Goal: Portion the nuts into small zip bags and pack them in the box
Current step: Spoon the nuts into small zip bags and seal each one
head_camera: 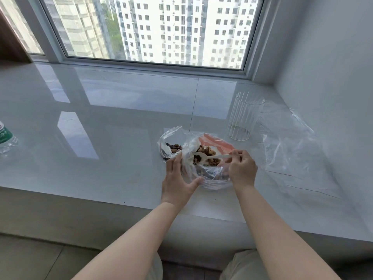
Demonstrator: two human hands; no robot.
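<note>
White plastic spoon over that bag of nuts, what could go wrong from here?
The white plastic spoon, pinched by the right hand, hangs over a limp clear plastic bag that the left hand steadies; if its mouth sags, nuts may spill onto the glossy white sill. The small filled zip bag beside it looks unsealed and could spill if nudged.

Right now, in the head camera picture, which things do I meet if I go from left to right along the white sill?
Water bottle at the left edge → small zip bag with nuts already in it → left hand → white spoon over the nuts → right hand holding the spoon → clear ribbed cup → empty zip bags.
</note>
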